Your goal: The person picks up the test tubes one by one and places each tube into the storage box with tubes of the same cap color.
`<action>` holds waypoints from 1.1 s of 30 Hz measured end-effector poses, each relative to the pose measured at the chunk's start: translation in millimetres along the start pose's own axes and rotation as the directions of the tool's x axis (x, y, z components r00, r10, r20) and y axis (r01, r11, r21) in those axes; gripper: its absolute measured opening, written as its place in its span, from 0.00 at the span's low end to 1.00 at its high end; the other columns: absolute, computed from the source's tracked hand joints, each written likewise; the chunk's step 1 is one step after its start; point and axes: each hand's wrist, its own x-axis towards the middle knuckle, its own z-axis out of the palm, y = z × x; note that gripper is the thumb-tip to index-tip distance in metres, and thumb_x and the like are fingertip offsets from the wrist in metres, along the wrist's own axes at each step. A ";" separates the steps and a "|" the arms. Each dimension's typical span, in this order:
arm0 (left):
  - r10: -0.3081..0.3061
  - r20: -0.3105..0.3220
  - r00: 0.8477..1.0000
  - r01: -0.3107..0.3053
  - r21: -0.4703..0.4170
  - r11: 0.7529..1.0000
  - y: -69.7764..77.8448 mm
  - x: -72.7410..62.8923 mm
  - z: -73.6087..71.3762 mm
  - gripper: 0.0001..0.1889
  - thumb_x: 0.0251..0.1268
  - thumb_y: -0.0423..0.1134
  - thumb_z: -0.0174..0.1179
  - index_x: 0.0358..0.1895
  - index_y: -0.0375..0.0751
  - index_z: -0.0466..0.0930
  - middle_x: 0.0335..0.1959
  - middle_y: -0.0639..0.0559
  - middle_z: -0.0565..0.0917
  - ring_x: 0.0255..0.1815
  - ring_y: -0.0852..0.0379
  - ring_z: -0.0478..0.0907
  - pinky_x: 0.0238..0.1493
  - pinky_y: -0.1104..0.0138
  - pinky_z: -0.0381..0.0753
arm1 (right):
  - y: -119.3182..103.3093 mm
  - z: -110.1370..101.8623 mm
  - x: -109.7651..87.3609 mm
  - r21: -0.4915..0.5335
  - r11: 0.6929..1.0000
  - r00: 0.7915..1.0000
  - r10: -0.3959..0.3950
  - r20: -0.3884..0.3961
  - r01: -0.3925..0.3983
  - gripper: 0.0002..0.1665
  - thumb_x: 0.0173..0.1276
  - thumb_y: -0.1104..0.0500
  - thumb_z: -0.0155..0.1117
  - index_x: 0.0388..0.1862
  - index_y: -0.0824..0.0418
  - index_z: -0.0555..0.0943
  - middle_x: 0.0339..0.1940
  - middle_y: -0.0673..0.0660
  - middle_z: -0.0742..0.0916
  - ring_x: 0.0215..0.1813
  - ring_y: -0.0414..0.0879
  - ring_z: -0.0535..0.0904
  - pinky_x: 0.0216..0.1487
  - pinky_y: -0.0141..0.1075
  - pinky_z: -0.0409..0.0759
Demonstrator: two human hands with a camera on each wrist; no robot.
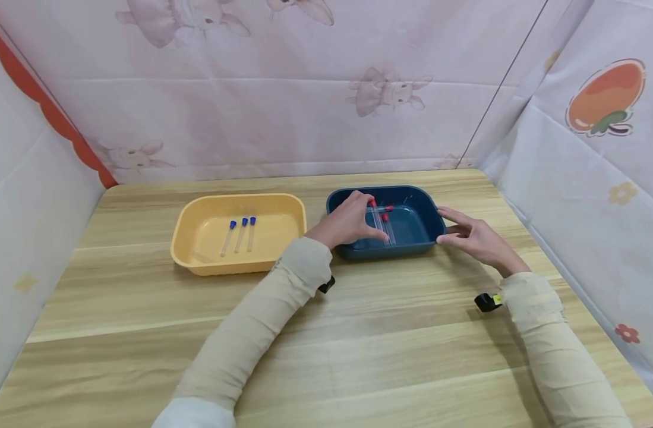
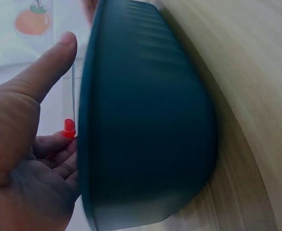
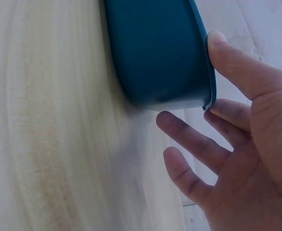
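My left hand (image 1: 349, 220) reaches over the dark blue bin (image 1: 412, 248) and pinches a red-capped clear tube (image 1: 378, 219) between thumb and a finger, one at each end. The red cap (image 2: 69, 127) shows by the fingers in the left wrist view. Two more red-capped tubes, one with its cap (image 1: 388, 208) toward the right, lie inside the bin. At the bin's right end, my right hand (image 1: 478, 239) touches the rim with spread, fairly straight fingers and thumb; in the right wrist view the thumb (image 3: 227, 55) rests against the rim.
A yellow bin (image 1: 198, 261) stands left of the blue one, holding three blue-capped tubes (image 1: 240, 238) side by side. Both bins sit on a wood-grain table (image 1: 358, 345). Printed cloth walls (image 1: 283, 125) rise behind and at both sides.
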 end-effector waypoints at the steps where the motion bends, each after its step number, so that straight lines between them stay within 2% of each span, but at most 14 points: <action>1: -0.004 0.002 1.000 0.004 0.005 1.000 -0.7 1.6 1.4 0.53 0.55 0.61 0.76 0.78 0.38 0.62 0.73 0.44 0.66 0.66 0.52 0.69 0.72 0.61 0.71 | 0.4 0.2 0.2 0.001 1.000 1.000 -0.005 -0.001 0.005 0.44 0.74 0.58 0.69 0.83 0.60 0.60 0.83 0.64 0.61 0.67 0.64 0.77 0.50 0.18 0.77; 10: -0.023 0.048 0.999 0.018 0.104 0.994 -3.5 12.4 11.2 0.50 0.55 0.60 0.76 0.75 0.36 0.66 0.65 0.44 0.70 0.59 0.53 0.72 0.69 0.62 0.74 | 0.6 1.6 0.5 -0.002 1.000 1.000 -0.007 -0.006 0.007 0.44 0.75 0.57 0.69 0.83 0.58 0.61 0.83 0.62 0.62 0.67 0.63 0.77 0.51 0.18 0.77; 15: -0.008 0.071 0.997 -0.006 0.192 0.981 -2.8 16.2 14.0 0.47 0.57 0.62 0.74 0.72 0.34 0.69 0.61 0.43 0.72 0.58 0.53 0.71 0.66 0.63 0.75 | 1.2 2.0 0.7 0.012 1.000 1.000 -0.016 -0.013 0.017 0.43 0.75 0.58 0.69 0.83 0.59 0.62 0.83 0.63 0.62 0.67 0.64 0.77 0.51 0.18 0.77; 23: -0.028 0.080 0.996 0.005 0.279 0.960 -3.6 23.6 22.1 0.45 0.58 0.64 0.72 0.70 0.36 0.71 0.59 0.45 0.74 0.57 0.51 0.70 0.67 0.60 0.74 | 1.0 2.1 -0.1 0.012 1.000 1.000 -0.011 -0.018 0.011 0.42 0.75 0.58 0.69 0.83 0.59 0.62 0.83 0.62 0.63 0.67 0.63 0.77 0.52 0.19 0.77; 27: -0.029 0.070 0.997 0.007 0.293 0.956 -4.8 26.7 26.0 0.44 0.58 0.65 0.72 0.68 0.37 0.74 0.56 0.45 0.73 0.55 0.50 0.69 0.63 0.58 0.74 | 1.0 2.5 -0.4 0.009 1.000 1.000 -0.013 -0.022 0.014 0.42 0.74 0.58 0.69 0.82 0.59 0.63 0.82 0.62 0.63 0.67 0.63 0.78 0.52 0.18 0.77; 33: -0.036 0.069 0.997 0.013 0.311 0.950 -6.9 30.7 30.7 0.43 0.58 0.65 0.72 0.69 0.38 0.73 0.56 0.45 0.71 0.55 0.50 0.68 0.62 0.57 0.74 | 1.1 2.7 -0.5 0.010 1.000 1.000 -0.022 -0.018 0.022 0.42 0.75 0.58 0.69 0.82 0.60 0.62 0.82 0.62 0.63 0.67 0.64 0.77 0.53 0.18 0.76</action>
